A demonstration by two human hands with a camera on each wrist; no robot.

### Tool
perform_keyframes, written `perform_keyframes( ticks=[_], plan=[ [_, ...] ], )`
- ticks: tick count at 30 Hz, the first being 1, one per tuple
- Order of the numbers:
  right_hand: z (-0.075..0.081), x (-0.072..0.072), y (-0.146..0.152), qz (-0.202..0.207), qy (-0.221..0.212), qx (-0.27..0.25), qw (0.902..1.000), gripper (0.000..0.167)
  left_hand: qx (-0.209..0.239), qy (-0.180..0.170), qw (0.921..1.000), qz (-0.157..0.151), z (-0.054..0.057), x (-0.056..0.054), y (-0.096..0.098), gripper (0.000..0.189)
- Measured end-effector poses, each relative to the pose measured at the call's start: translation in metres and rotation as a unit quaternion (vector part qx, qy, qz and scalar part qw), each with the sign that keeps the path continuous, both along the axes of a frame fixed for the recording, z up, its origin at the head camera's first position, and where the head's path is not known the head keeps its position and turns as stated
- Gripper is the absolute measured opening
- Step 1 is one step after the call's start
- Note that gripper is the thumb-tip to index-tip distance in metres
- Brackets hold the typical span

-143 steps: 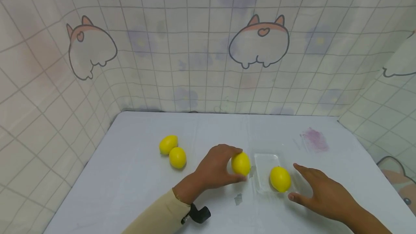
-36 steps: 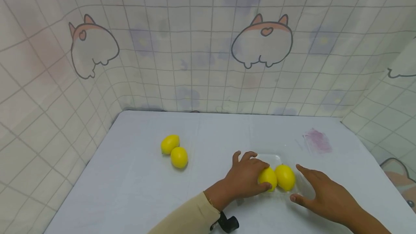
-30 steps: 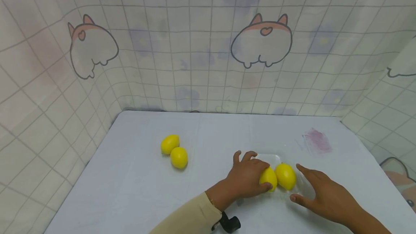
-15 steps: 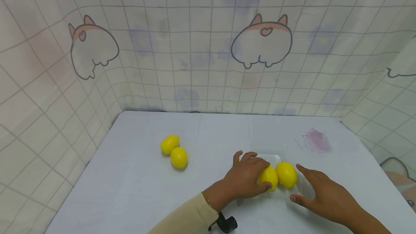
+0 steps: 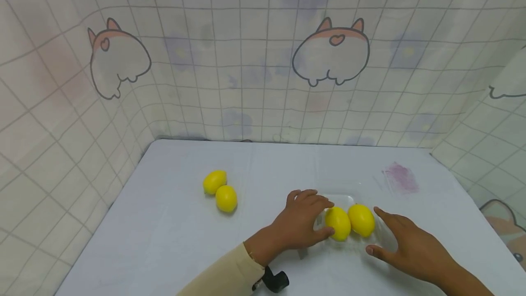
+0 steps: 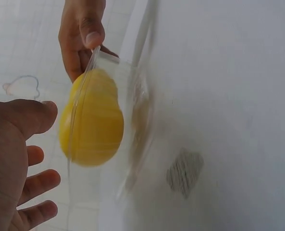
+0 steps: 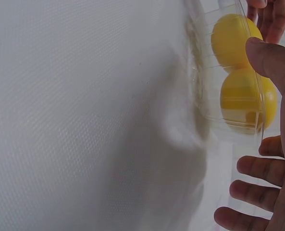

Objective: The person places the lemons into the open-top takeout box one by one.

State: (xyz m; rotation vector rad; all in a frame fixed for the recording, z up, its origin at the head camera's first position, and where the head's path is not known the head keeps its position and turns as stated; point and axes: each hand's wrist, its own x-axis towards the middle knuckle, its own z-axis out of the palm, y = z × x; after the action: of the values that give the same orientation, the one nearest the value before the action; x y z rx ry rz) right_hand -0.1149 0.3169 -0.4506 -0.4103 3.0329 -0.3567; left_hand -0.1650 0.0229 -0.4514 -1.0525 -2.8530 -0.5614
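Observation:
Two yellow lemons sit side by side in a clear plastic tray (image 5: 345, 199): a left lemon (image 5: 338, 224) and a right lemon (image 5: 361, 220). My left hand (image 5: 299, 221) hovers at the tray's left side, thumb and fingers spread around the left lemon with a gap showing in the left wrist view, where the left hand (image 6: 22, 159) holds nothing. At the tray's right side, my right hand (image 5: 415, 249) has its thumb and fingers apart. In the right wrist view its thumb (image 7: 272, 60) lies by the tray rim; whether it touches is unclear.
Two more lemons, a rear one (image 5: 215, 182) and a front one (image 5: 226, 198), lie touching on the white tabletop (image 5: 172, 236) to the left. A pink stain (image 5: 400, 178) marks the back right. A patterned curtain (image 5: 246, 58) surrounds the table.
Earlier my left hand carried a lemon rightward into the tray. Now its fingers have loosened from that lemon and drawn slightly left. The right lemon shifted a little; my right hand stays nearly still.

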Motion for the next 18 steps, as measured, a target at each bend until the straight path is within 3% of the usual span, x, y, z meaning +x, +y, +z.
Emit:
perform_keyframes(
  ticks=[8,18],
  plan=[
    [0.0,-0.002,0.0,-0.002,-0.005,0.006,1.0,0.111,0.031,-0.005,0.9994,-0.014,0.004,-0.004,-0.026,0.054],
    [-0.001,-0.001,0.001,-0.003,-0.006,0.004,1.0,0.111,0.035,-0.016,0.9991,0.017,0.007,-0.006,-0.057,0.055]
  ],
)
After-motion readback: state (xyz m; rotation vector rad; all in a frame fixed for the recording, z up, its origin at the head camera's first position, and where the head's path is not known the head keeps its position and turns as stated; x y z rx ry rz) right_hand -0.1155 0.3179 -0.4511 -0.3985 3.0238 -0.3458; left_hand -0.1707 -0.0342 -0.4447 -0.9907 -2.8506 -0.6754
